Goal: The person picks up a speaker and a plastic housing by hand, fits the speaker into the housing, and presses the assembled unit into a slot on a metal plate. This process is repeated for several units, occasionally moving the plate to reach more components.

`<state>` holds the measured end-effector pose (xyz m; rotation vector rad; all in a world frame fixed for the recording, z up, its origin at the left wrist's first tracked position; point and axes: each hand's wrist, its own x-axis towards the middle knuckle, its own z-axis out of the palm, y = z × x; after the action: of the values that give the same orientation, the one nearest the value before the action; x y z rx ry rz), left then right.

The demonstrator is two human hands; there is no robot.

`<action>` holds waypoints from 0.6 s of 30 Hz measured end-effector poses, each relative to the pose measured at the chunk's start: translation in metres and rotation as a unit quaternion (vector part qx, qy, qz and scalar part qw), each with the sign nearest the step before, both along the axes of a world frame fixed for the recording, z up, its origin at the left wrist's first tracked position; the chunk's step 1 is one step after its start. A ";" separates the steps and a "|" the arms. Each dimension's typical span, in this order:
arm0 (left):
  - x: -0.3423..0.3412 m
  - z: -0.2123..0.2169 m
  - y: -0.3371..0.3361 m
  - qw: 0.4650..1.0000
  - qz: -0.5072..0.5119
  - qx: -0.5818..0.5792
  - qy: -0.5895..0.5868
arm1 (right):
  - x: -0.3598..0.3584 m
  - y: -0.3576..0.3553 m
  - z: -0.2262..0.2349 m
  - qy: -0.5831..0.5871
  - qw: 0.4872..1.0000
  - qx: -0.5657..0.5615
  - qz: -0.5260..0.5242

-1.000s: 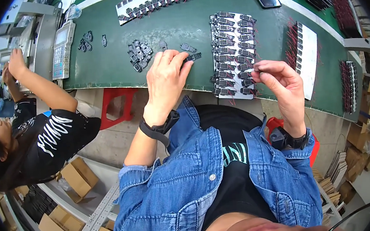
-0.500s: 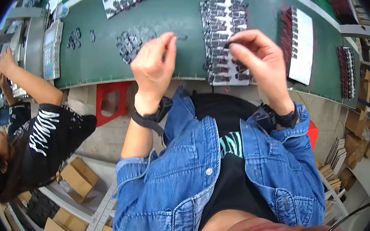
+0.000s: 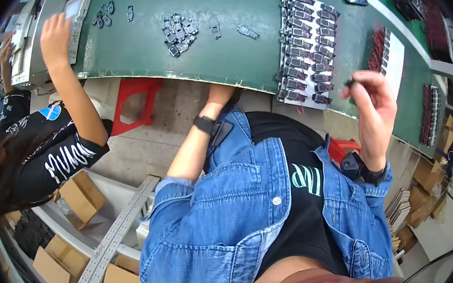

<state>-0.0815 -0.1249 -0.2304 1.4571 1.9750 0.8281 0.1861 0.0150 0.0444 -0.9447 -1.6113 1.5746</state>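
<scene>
1. Green, matte felt-like sheeting is covering the long curved workbench (image 3: 239, 47), and the person in the faded blue denim jacket is standing right against its front edge.
2. The right hand (image 3: 373, 108) is hovering above the bench edge, fingertips pinched together on a small dark part (image 3: 349, 82); that piece is sitting in the air just beside the near corner of a white tray (image 3: 307, 46).
3. The white tray is a flat rectangle lying on the green surface, and it is holding neat rows of small dark clip-like pieces with metal ends.
4. The left hand (image 3: 220, 94) is reaching under the bench lip, with only the wrist, the back of the hand and a black watch showing; I cannot tell whether it is gripping anything.
5. A loose pile of dark parts (image 3: 179, 27) is lying heaped on the green surface, well left of the tray, with two stray pieces just beside it.
6. Farther right, another white card (image 3: 390, 60) is carrying rows of reddish pieces.
7. At the left, a co-worker's arm (image 3: 71, 85) in a black printed shirt is stretching up to a grey machine (image 3: 47, 38).
8. Brown cardboard boxes (image 3: 82, 196) are sitting on the floor below.
</scene>
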 end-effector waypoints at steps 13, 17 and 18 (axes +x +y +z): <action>-0.037 0.222 0.078 0.937 -0.054 0.206 0.279 | -0.040 -0.001 -0.002 0.015 0.997 -0.060 0.047; -0.060 0.211 0.090 0.922 -0.144 0.193 0.303 | -0.042 -0.001 -0.007 0.018 0.996 -0.067 0.049; -0.057 0.209 0.088 0.915 -0.147 0.208 0.314 | -0.039 -0.002 -0.008 0.018 0.997 -0.065 0.045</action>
<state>-0.1384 -0.0372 -0.0214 2.4516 1.9876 0.7257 0.1474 0.0131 0.0367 -0.9181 -1.5610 1.7654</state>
